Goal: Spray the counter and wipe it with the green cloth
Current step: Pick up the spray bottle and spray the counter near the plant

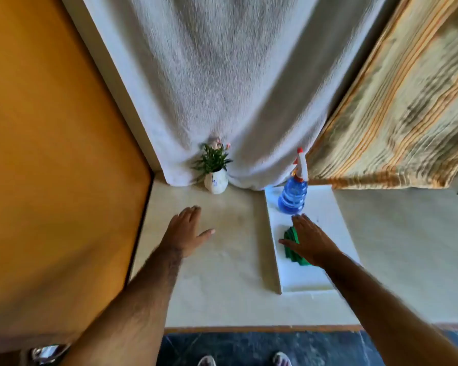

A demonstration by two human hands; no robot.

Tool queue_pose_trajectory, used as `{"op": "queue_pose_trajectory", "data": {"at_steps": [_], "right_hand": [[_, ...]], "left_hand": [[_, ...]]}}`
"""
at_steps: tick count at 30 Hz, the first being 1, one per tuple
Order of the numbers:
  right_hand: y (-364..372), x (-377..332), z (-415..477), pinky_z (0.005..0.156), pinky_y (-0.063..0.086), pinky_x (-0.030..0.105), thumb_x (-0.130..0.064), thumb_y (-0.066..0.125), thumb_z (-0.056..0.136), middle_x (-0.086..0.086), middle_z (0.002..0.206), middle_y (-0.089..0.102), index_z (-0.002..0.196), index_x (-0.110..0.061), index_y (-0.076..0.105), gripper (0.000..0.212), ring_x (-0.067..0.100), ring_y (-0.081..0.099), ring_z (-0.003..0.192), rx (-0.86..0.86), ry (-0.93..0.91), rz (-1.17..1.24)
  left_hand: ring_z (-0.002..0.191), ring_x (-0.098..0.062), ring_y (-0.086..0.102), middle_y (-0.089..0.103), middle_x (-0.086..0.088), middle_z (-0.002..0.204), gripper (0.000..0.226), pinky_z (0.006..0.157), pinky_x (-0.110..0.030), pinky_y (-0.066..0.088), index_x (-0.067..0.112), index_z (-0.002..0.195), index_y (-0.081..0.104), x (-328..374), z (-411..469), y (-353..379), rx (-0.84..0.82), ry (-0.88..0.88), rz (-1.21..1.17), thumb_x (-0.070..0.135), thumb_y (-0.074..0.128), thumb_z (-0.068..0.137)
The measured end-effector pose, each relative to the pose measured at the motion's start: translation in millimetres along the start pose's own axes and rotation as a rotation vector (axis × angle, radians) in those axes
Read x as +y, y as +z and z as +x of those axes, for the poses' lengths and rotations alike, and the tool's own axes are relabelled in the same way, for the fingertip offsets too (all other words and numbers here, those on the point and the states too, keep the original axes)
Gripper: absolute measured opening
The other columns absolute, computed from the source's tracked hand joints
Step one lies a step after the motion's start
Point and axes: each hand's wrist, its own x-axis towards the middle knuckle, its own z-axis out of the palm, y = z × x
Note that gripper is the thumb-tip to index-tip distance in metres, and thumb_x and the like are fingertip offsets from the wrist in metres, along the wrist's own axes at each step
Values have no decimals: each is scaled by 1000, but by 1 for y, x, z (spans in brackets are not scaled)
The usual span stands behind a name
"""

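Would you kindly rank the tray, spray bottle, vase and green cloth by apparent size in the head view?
1. Tray, clearly largest.
2. Spray bottle.
3. Vase and green cloth: unsure, since the right hand hides much of the cloth.

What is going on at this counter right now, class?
A person stands at a pale counter with both arms stretched out. The right hand is open, over a folded green cloth that lies on a white tray; whether it touches the cloth is unclear. A blue spray bottle stands upright at the tray's far end, untouched. The left hand is open and flat over bare counter. A small potted plant sits at the back by a white curtain.
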Motion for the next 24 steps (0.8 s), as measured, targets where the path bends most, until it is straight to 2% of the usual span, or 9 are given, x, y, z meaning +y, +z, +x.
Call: {"op": "queue_pose_trajectory", "data": {"at_steps": [3,6,8,11,16,19,21,23,24], "right_hand": [[37,14,-5,125,12,41,-79,31,88,14,168,15,159,-4,17,104,28,8,155,-17,84,0],[79,21,-16,126,10,46,-90,8,79,8,169,8,161,-11,11,114,27,1,156,49,100,-17],[92,21,-21,126,6,47,-86,12,83,4,169,-3,161,-15,4,106,23,-8,155,90,115,26],[98,16,-21,126,4,46,-82,21,86,2,169,-3,162,-18,5,101,19,-9,155,155,141,159],[39,1,19,126,14,45,-69,54,89,6,169,11,161,-14,14,99,17,6,155,442,303,624],[-14,1,64,121,23,32,-53,74,85,6,163,29,158,-17,24,95,14,27,148,602,243,797],[-39,2,91,105,42,25,-45,83,80,5,142,55,148,-19,43,83,11,54,122,653,120,838],[-48,8,111,91,55,25,-36,89,74,-4,115,68,134,-22,56,70,7,64,94,618,92,904],[-47,10,120,90,57,28,-32,90,74,-10,109,70,132,-22,59,67,5,66,91,580,98,930]], "left_hand": [[155,-34,33,37,-20,167,119,125,-51,28,3,159,34,-12,-4,45,-67,-63,-22,84,14,75],[136,-45,57,55,-29,152,107,107,-62,50,-5,144,53,-24,-12,91,-56,-68,5,82,18,92],[124,-47,65,61,-29,144,88,95,-63,57,-6,137,60,-33,-17,112,-2,-56,54,69,33,98],[140,-41,55,52,-22,157,84,111,-61,47,0,151,50,-34,-23,131,65,-66,92,66,29,103],[155,-33,36,35,-14,169,80,125,-57,28,7,161,35,-38,-26,143,148,-65,85,63,25,104],[158,-30,27,27,-12,172,81,127,-57,27,9,164,27,-40,-24,149,174,-57,91,64,21,104],[159,-30,24,25,-11,173,81,127,-57,27,10,165,24,-42,-24,152,179,-60,101,65,17,105],[160,-30,23,24,-11,173,82,128,-57,26,11,165,21,-42,-24,153,184,-61,106,66,13,105],[160,-30,22,23,-11,174,83,128,-57,25,12,166,20,-43,-24,155,190,-65,112,67,12,105]]}}
